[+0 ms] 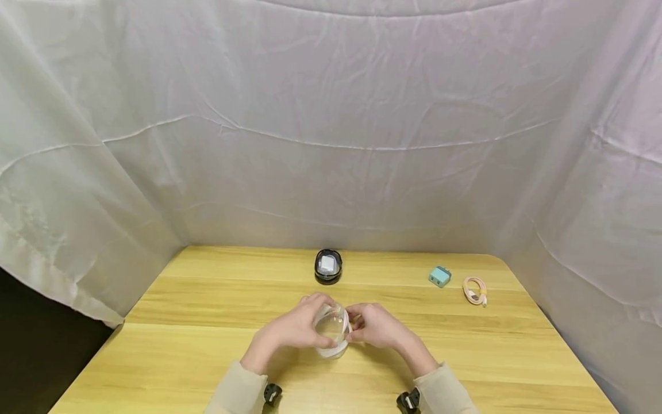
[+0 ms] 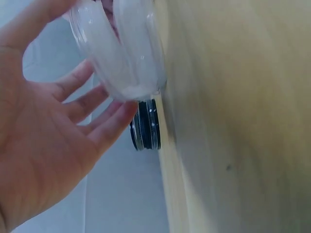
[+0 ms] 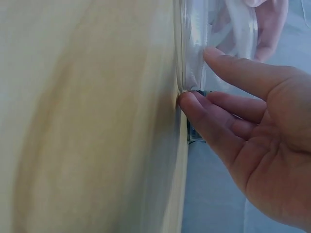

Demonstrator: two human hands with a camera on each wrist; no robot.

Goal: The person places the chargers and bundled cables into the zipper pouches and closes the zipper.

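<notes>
Near the front middle of the table, a small rounded clear plastic case (image 1: 333, 323) with a whitish band round its side is between both hands. My left hand (image 1: 297, 323) holds it from the left, thumb at the near side and fingers at the far side. In the left wrist view, the case (image 2: 124, 53) stands close over the tabletop. My right hand (image 1: 380, 326) pinches the right edge of the case. The right wrist view shows its thumb on the case's side (image 3: 197, 43) and its forefinger low at the edge, by the table.
Behind the hands, a black-rimmed case (image 1: 328, 267) with a clear top holds a pale square thing. To the right lie a teal plug charger (image 1: 440, 276) and a coiled pink cable (image 1: 474, 290). Grey curtains (image 1: 331, 126) hang round the wooden table (image 1: 517, 356).
</notes>
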